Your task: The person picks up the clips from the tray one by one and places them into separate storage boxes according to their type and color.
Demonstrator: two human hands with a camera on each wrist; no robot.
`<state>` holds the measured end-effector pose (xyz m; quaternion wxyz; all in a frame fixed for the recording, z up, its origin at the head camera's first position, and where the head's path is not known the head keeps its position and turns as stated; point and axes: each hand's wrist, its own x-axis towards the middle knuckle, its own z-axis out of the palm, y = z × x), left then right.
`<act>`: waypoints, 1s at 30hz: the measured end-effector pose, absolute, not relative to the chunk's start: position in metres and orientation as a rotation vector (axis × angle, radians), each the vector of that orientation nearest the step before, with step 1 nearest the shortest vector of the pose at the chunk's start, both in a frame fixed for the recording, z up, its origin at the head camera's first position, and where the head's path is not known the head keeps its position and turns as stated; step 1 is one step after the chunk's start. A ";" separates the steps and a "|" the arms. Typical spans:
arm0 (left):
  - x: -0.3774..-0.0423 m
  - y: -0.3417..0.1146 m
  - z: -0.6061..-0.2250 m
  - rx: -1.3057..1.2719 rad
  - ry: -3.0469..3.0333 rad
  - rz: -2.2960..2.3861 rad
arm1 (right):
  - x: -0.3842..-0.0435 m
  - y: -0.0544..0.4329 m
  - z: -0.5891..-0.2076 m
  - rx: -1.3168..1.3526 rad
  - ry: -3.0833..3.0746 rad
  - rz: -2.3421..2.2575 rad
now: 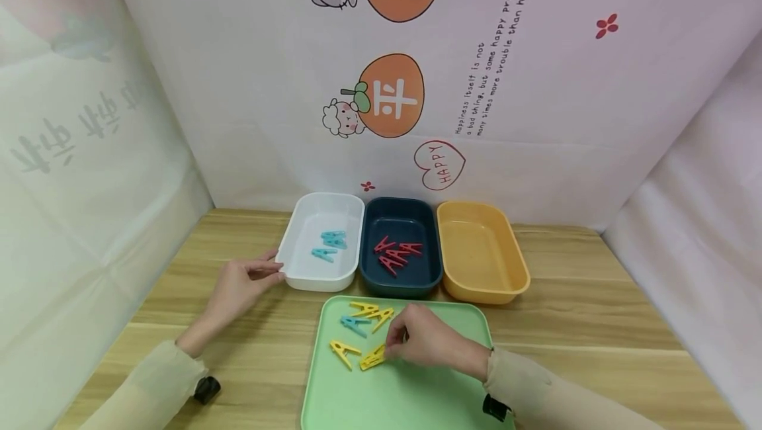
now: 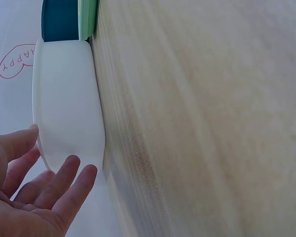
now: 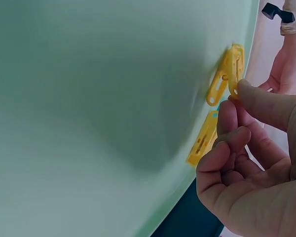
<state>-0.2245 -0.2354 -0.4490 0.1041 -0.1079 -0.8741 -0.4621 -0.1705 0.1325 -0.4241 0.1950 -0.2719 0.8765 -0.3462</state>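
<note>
My right hand pinches a yellow clothespin between thumb and fingertips, low over the green tray. In the right wrist view the thumb presses on one end of this clothespin. Other yellow clothespins and a blue clothespin lie on the tray, left of and beyond the hand. My left hand is at the left side of the white box, fingertips at its rim. The left wrist view shows those fingers loosely spread along the box's outer wall.
Blue clothespins lie in the white box. Beside it, a dark blue box holds several red clothespins, and a yellow box stands to the right. Behind the wooden table hangs a printed white cloth.
</note>
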 end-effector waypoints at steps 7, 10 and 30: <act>-0.224 -0.235 -0.449 -0.329 -2.574 -1.366 | -0.168 0.147 -0.429 -0.768 2.506 -0.979; -0.224 -0.235 -0.449 -0.330 -2.575 -1.360 | -0.166 0.148 -0.428 -0.721 2.547 -0.971; -0.222 -0.235 -0.448 -0.314 -2.578 -1.368 | -0.166 0.145 -0.434 -0.748 2.574 -0.847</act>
